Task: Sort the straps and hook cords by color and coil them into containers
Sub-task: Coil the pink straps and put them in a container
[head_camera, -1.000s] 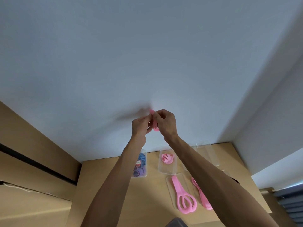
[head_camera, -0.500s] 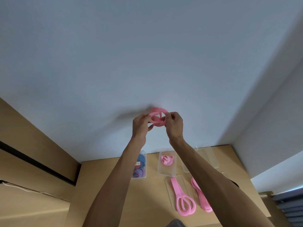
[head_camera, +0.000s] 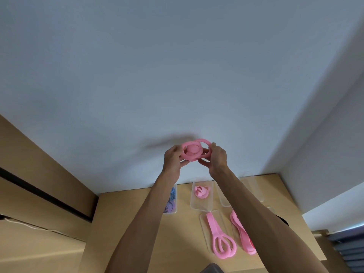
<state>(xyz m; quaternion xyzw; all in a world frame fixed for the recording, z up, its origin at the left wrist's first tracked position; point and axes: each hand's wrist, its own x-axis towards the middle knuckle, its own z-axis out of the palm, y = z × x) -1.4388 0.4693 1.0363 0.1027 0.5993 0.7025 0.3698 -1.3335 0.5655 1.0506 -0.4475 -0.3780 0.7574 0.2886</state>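
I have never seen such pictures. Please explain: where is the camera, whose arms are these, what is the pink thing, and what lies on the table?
There is no machine. The camera sits on a person's head, so you see that person's own arms. The left hand and right hand hold a pink strap, rolled into loops, up before the wall. Below, the wooden table carries clear plastic boxes: one holds a coiled pink strap, another holds blue and purple cords. Two more pink straps lie nearer.
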